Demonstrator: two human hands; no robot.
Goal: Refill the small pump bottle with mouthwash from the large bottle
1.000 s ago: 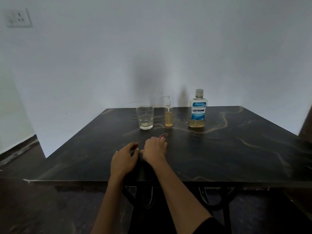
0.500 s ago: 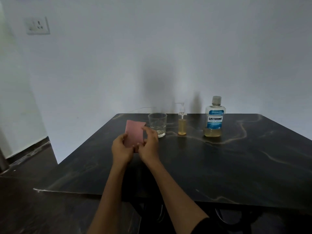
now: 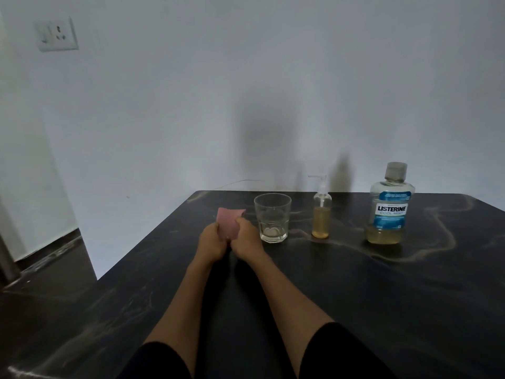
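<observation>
The small clear pump bottle (image 3: 322, 212), about half full of yellowish liquid, stands upright at the back of the dark marble table (image 3: 355, 296). To its right stands the large capped mouthwash bottle (image 3: 390, 206) with a blue label and a little yellow liquid at its bottom. Left of the pump bottle is a clear drinking glass (image 3: 272, 217). Just left of the glass, my left hand (image 3: 210, 242) and my right hand (image 3: 246, 239) together hold a pink card (image 3: 229, 224) upright above the table.
A white wall runs close behind the table, with a power socket (image 3: 57, 34) high on the left. The table's left edge drops to a dark floor (image 3: 41, 269). A thin wire (image 3: 240, 181) lies along the wall behind the glass.
A second ago my hands rested empty on the table; they picked up the pink card and now hold it farther forward, beside the glass. The view has shifted left.
</observation>
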